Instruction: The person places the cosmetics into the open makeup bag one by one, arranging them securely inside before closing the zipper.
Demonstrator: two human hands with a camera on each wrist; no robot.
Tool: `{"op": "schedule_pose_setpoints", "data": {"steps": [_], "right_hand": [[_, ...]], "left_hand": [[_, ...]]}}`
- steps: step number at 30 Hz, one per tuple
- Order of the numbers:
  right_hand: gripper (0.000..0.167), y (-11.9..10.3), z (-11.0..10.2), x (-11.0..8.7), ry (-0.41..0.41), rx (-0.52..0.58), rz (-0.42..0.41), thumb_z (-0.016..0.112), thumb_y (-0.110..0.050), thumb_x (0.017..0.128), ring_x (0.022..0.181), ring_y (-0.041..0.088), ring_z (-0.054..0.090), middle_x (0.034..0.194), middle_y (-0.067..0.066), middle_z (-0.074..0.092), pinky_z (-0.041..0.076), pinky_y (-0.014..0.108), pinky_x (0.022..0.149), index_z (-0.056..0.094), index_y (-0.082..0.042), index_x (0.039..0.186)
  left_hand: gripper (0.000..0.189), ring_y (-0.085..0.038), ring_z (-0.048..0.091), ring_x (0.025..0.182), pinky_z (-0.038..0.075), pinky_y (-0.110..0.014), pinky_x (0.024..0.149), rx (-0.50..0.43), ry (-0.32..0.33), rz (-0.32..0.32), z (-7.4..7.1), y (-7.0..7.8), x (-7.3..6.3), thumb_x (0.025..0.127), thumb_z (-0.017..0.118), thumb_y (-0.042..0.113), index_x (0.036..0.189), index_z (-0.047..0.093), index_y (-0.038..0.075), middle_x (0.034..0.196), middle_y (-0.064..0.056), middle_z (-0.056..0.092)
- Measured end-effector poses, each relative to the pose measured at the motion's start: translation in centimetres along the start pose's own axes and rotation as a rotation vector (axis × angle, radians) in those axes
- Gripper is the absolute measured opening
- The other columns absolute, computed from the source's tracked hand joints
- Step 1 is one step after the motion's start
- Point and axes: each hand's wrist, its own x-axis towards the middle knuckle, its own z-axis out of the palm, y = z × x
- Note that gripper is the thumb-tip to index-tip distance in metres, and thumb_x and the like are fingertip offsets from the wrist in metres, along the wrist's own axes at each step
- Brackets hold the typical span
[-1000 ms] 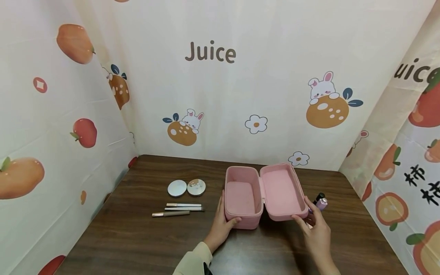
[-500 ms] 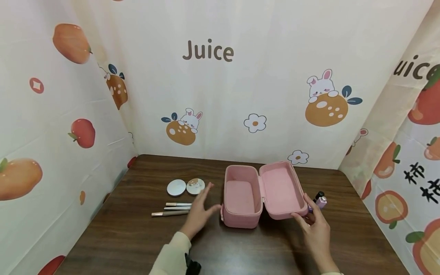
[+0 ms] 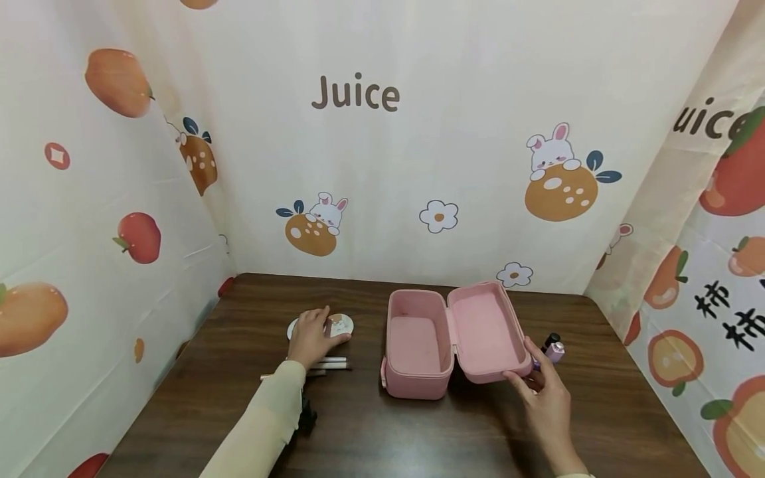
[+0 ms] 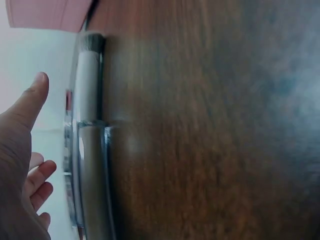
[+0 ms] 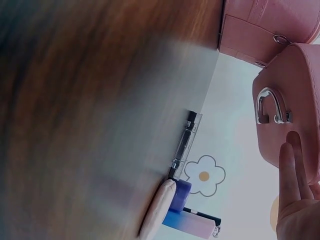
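Observation:
A pink cosmetic case (image 3: pixel 415 387) stands on the table with its lid (image 3: pixel 485 332) swung out to the right. My right hand (image 3: pixel 548 405) holds the lid's front right corner, thumb on the near edge and fingers beneath; the right wrist view shows the lid's outer face with a silver handle (image 5: pixel 269 100). On the left, my left hand (image 3: pixel 309 337) is over two round compacts, partly covering the white compact (image 3: pixel 291 330) beside the patterned compact (image 3: pixel 343 323). Its thumb is stretched out, and no thing shows in its grasp. Makeup brushes (image 3: pixel 337 365) lie below that hand.
Behind the lid on the right are a lilac bottle (image 3: pixel 556 352) and a black-capped tube (image 3: pixel 550 341). A pale pink rounded object (image 5: pixel 158 210) lies there too. Printed curtains border the wooden table (image 3: pixel 382 438) behind and at both sides.
My left hand has let go of the case's left side and moved left to the compacts. My right hand still holds the lid in much the same place.

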Motion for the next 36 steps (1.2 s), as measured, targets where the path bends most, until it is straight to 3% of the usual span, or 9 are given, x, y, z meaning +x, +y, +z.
{"op": "schedule_pose_setpoints", "data": {"steps": [8, 17, 21, 24, 29, 36], "right_hand": [[0.076, -0.2, 0.0, 0.0, -0.01, 0.01, -0.001, 0.078, 0.012, 0.073, 0.084, -0.022, 0.055, 0.122, 0.021, 0.065, 0.047, 0.004, 0.071, 0.055, -0.011, 0.141], [0.072, -2.1, -0.2, 0.0, -0.004, -0.013, 0.033, 0.077, 0.014, 0.073, 0.082, -0.022, 0.054, 0.125, 0.024, 0.063, 0.047, 0.004, 0.072, 0.055, -0.003, 0.138], [0.075, -0.1, 0.0, 0.0, -0.015, -0.016, 0.043, 0.079, 0.011, 0.073, 0.082, -0.022, 0.054, 0.127, 0.02, 0.063, 0.047, 0.004, 0.072, 0.054, -0.009, 0.141], [0.075, 0.2, 0.0, -0.1, -0.02, -0.012, 0.044, 0.08, 0.008, 0.074, 0.083, -0.021, 0.054, 0.128, 0.017, 0.064, 0.047, 0.004, 0.072, 0.054, -0.012, 0.142], [0.076, 0.1, -0.1, -0.1, -0.021, -0.003, 0.034, 0.08, 0.008, 0.073, 0.083, -0.021, 0.055, 0.128, 0.017, 0.064, 0.047, 0.004, 0.072, 0.054, -0.012, 0.142], [0.074, -0.1, -0.1, -0.2, -0.022, -0.016, 0.031, 0.078, 0.007, 0.076, 0.083, -0.021, 0.055, 0.127, 0.017, 0.064, 0.046, 0.003, 0.072, 0.053, -0.013, 0.142]], "left_hand": [[0.095, -0.04, 0.041, 0.134, 0.014, -0.06, 0.117, 0.057, -0.019, 0.013, 0.4, -0.8, 0.2, 0.074, 0.076, 0.062, 0.144, 0.049, 0.004, 0.14, -0.018, 0.055], [0.087, -0.037, 0.041, 0.135, 0.01, -0.061, 0.118, 0.06, 0.012, 0.037, 0.7, -0.7, 0.2, 0.074, 0.079, 0.057, 0.14, 0.055, 0.006, 0.136, -0.015, 0.06], [0.085, -0.036, 0.042, 0.134, 0.011, -0.059, 0.118, 0.032, 0.053, 0.059, 0.8, -0.8, 0.1, 0.075, 0.08, 0.054, 0.139, 0.055, 0.005, 0.136, -0.015, 0.06], [0.085, -0.035, 0.043, 0.133, 0.015, -0.056, 0.119, 0.001, 0.084, 0.063, 0.8, -0.6, 0.1, 0.076, 0.079, 0.053, 0.141, 0.053, 0.006, 0.137, -0.014, 0.058], [0.085, -0.035, 0.043, 0.133, 0.03, -0.054, 0.113, -0.092, 0.106, 0.041, 0.2, 0.8, 0.7, 0.076, 0.081, 0.05, 0.144, 0.051, 0.008, 0.141, -0.013, 0.056], [0.083, -0.031, 0.051, 0.12, 0.043, -0.045, 0.103, -0.214, 0.134, 0.065, -1.3, 4.7, 2.0, 0.073, 0.084, 0.047, 0.141, 0.054, 0.01, 0.14, -0.01, 0.058]]}}
